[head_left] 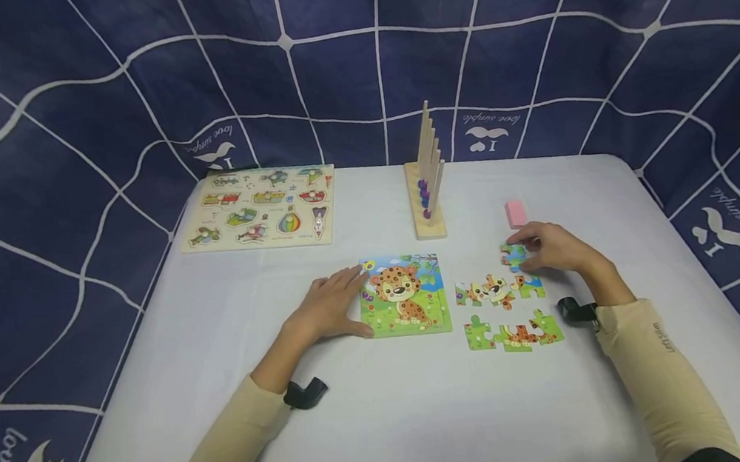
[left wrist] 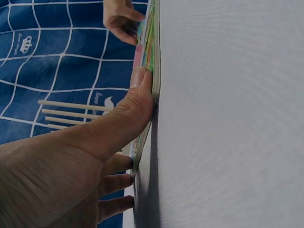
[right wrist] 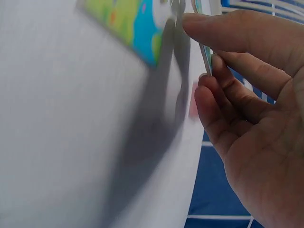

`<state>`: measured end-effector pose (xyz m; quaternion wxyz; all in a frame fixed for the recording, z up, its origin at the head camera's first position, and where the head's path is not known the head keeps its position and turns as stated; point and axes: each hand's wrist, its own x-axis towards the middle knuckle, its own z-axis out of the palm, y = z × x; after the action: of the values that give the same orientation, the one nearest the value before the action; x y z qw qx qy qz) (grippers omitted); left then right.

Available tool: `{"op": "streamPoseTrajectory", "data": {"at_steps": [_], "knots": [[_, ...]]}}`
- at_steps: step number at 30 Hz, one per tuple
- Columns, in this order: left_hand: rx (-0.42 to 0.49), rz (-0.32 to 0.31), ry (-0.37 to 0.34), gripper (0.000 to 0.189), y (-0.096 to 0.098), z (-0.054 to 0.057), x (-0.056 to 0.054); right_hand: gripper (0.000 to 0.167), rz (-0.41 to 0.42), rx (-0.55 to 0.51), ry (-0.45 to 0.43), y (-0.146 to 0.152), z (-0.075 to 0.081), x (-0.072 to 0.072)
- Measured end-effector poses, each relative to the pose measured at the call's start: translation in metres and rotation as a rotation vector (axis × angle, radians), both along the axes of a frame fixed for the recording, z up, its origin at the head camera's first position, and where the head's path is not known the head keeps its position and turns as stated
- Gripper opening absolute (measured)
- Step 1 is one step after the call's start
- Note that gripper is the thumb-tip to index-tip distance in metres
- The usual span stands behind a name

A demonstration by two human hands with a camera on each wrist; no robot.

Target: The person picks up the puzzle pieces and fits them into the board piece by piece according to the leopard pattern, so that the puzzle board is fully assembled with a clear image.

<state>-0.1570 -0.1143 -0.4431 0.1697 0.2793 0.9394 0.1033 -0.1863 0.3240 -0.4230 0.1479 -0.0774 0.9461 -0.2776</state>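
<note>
At the left edge of a square picture puzzle board (head_left: 406, 302) showing a spotted leopard cub, my left hand (head_left: 332, 305) rests with thumb and fingers spread. The left wrist view has the thumb (left wrist: 128, 107) against the board's edge. My right hand (head_left: 560, 247) pinches a blue-green jigsaw piece (head_left: 513, 256) between thumb and fingers; the right wrist view shows this piece (right wrist: 207, 58) edge-on, raised off the table. Just below it lies a row of jigsaw pieces with the cub's face (head_left: 496, 289). A second row of green pieces (head_left: 518, 337) lies nearer me.
A pink block (head_left: 515, 213) lies beyond my right hand. Behind the puzzle board stands a wooden peg rack (head_left: 430, 226) with purple and blue beads. A wooden vehicle puzzle board (head_left: 262, 226) lies at the back left. Dark blue checked cloth (head_left: 342, 77) hangs behind the white table (head_left: 441, 417).
</note>
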Motion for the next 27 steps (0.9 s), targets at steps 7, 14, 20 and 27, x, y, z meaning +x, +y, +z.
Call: {"op": "streamPoseTrajectory", "data": {"at_steps": [7,14,20,27], "knots": [[0.003,0.003,-0.002,0.111,0.0,0.0,0.001,0.049,0.081,-0.035,0.06,-0.027,0.006,-0.001],[0.001,0.004,0.003,0.111,0.0,-0.001,0.001,0.047,0.225,-0.04,0.106,-0.068,0.013,-0.004],[0.001,0.01,-0.009,0.111,0.0,-0.001,0.002,0.048,0.314,-0.074,0.098,-0.101,0.01,-0.007],[-0.007,0.01,-0.011,0.112,0.0,-0.001,0.0,0.047,0.407,-0.113,0.109,-0.129,0.005,-0.014]]}}
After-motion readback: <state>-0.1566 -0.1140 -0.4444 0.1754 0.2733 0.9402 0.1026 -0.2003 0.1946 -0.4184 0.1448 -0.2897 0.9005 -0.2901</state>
